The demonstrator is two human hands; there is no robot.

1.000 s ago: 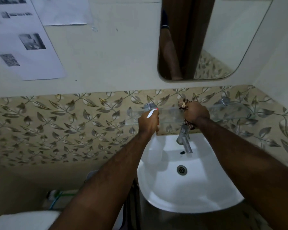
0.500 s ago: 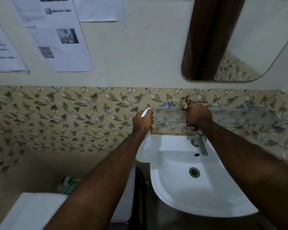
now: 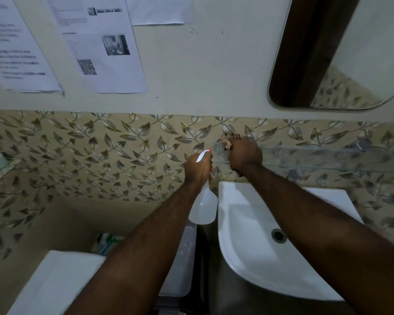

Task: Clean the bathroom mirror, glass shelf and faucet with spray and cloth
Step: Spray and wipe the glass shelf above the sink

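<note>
One head-worn wide-angle view, looking forward and steeply down along both outstretched forearms at the wall, close in; the sink [image 3: 248, 264] sits low right, the mirror [image 3: 341, 53] clips the top right corner.

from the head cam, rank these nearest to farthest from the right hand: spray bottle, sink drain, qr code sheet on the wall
Measured from the right hand, which holds the cloth at the glass shelf's left end:
1. Spray bottle, just to its left, gripped by the left hand.
2. Sink drain, below it in the basin.
3. QR code sheet, far up-left on the wall.
</note>
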